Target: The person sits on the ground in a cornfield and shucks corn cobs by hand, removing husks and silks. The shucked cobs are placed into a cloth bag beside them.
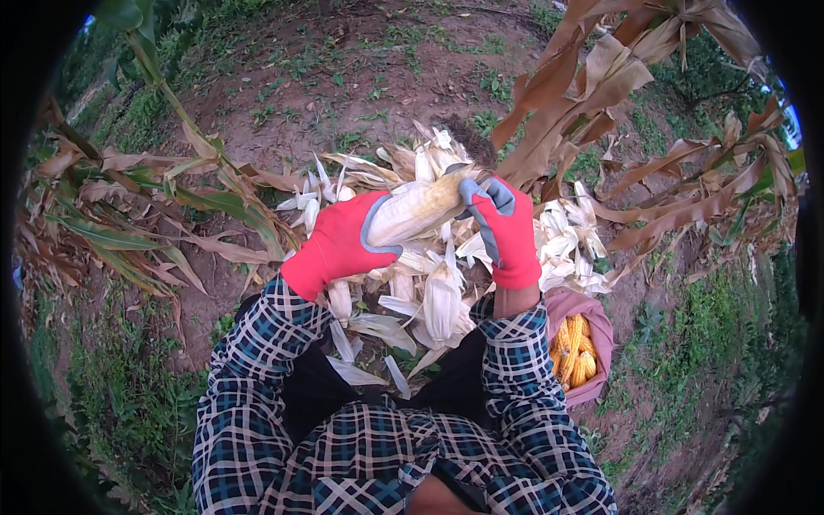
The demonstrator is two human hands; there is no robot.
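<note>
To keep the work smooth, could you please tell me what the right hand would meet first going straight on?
The right hand would first meet the ear, whose tip it seems to touch. Beyond lie husks, apparently lower, though depth is unclear.

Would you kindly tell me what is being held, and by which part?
An unshucked corn ear: left hand around its near end, right hand at its far end.

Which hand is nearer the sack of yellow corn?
Right: the right hand appears above and left of the sack; the left hand, gripping an unhusked ear, appears farther left.
</note>
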